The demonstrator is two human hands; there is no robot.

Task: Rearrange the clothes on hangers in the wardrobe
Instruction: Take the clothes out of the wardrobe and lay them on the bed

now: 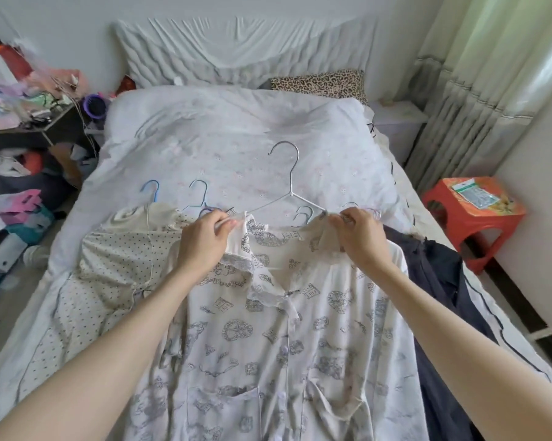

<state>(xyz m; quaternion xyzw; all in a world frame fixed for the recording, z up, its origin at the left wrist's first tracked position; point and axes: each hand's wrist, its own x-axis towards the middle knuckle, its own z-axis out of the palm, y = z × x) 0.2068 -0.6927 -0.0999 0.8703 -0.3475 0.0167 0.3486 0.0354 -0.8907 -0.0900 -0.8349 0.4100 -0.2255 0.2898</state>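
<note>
Bedding in white [204, 128] covers the bed, clothes spread across it. Left hand [204, 240] and right hand [360, 237] each pinch a shoulder of the printed shirt [268, 338] on its silver hanger [289, 173]. Red stool [471, 218] stands near the curtains [491, 74].

no text, label, brand or number is showing clearly enough to read; the packet [475, 192] on the red stool [459, 230] is too blurred.
</note>
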